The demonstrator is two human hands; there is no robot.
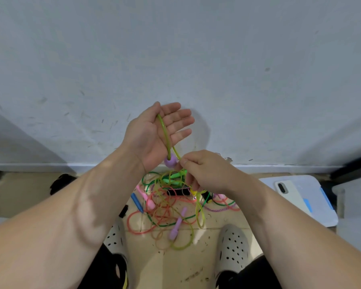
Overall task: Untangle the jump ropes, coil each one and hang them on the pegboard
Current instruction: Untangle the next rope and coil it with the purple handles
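Looking down from the head view, the left hand (154,134) is raised in front of a pale wall (175,59), palm up, fingers straight and slightly spread. A yellow-green rope (165,130) is draped over it between thumb and forefinger and runs down across the palm into a rounded purple handle (171,161) that sits at the heel of that hand.

The right hand (204,172) is just beside and below the left hand. Its fingers are curled, and thumb and forefinger pinch the same yellow-green rope close to the purple handle. More of that rope passes under this hand and hangs in long loops towards the floor (196,268).

The tangle of jump ropes (165,207) lies on the tan floor tiles between the person's feet, with red, green and yellow-green cords crossing one another. Among the cords lie:
- a second purple handle (177,224)
- pink handles (149,202)
- a blue handle (137,202)
- green handles (173,179)

White perforated clogs (233,247) show on either side of the pile. To the right, a phone (288,190) lies on a white box (321,213) near the wall.
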